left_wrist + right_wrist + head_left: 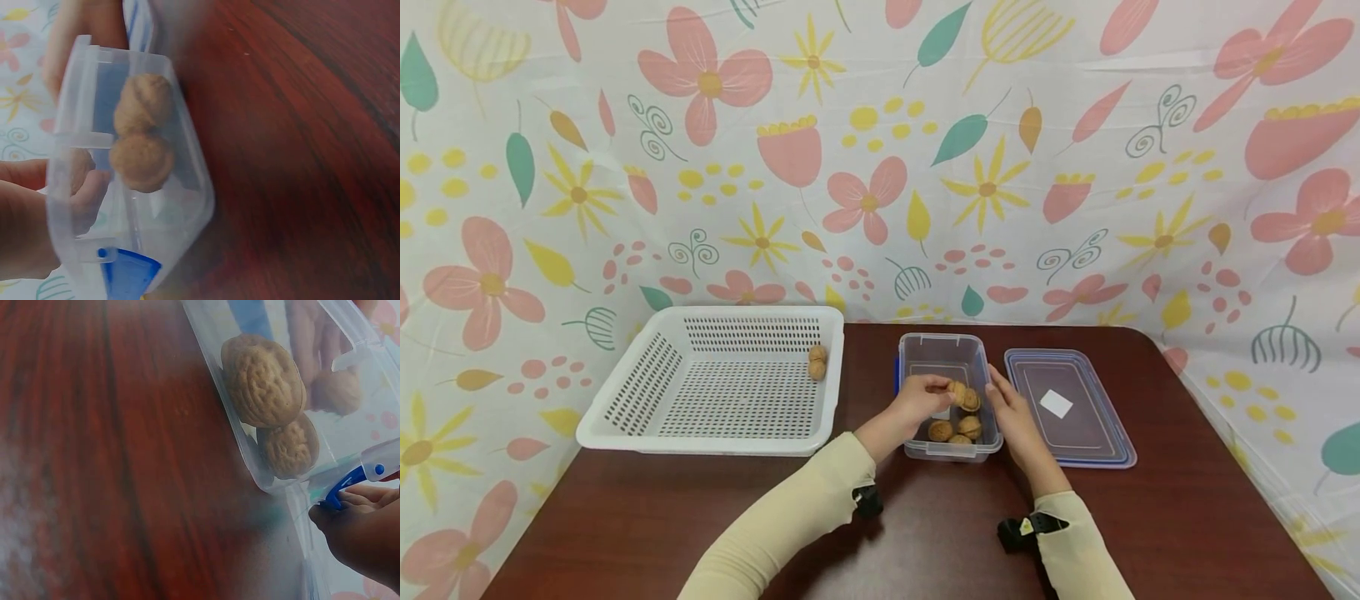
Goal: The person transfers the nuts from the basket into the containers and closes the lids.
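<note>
My left hand (921, 398) pinches a walnut (957, 390) inside the clear plastic container (917, 343). Several walnuts (970, 427) lie on the container's floor, mostly toward its near end. Against the right outer wall rests my right hand (1018, 425), its fingers extended along the side. In the right wrist view, that hand (365, 531) is beside a blue latch (344, 487). Through the clear wall, the left wrist view shows the left hand (28, 219) and the pinched walnut (81, 170), partly hidden by the fingers.
A white perforated basket (617, 417) stands on the left, with two walnuts (816, 368) by its right wall. The container's clear, blue-edged lid (1075, 425) lies flat on the brown table (917, 533) at right. A flower-patterned cloth (865, 108) hangs behind.
</note>
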A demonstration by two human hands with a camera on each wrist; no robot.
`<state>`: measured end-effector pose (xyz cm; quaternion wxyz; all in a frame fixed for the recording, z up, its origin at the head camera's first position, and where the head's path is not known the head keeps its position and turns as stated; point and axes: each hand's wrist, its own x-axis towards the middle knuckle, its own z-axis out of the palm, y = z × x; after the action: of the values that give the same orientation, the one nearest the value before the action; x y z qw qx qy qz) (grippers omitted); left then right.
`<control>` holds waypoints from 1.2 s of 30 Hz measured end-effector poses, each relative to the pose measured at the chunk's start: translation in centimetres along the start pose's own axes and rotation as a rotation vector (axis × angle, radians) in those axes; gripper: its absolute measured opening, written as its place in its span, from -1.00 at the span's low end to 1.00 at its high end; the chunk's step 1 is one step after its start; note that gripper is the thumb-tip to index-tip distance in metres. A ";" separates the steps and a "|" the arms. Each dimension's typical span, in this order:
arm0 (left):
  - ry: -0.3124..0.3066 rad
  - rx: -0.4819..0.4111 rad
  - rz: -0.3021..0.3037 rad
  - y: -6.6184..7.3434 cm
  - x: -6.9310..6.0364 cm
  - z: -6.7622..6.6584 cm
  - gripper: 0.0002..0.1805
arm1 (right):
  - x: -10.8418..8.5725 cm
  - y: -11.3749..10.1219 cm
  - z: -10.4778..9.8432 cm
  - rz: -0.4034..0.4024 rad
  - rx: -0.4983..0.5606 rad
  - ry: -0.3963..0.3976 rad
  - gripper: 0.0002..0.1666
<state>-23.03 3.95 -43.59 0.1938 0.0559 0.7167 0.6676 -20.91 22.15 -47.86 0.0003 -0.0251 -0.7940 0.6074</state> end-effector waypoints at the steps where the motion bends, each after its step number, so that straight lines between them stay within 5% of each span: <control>1: 0.004 0.013 0.001 -0.1 0.0 0.1 -0.63 | 0.0 0.0 0.0 -0.001 0.001 -0.001 -0.36; 12: 0.043 0.160 0.005 -0.9 0.3 0.6 -0.66 | 0.0 0.0 0.1 0.009 0.005 -0.003 -0.36; 36: 0.019 0.153 0.000 -0.1 0.3 0.4 -0.64 | -0.4 -0.3 0.0 -0.007 0.016 0.002 -0.37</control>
<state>-23.18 4.39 -43.82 0.1821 0.0641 0.7674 0.6114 -20.53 22.05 -47.53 0.0033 -0.0230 -0.7891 0.6138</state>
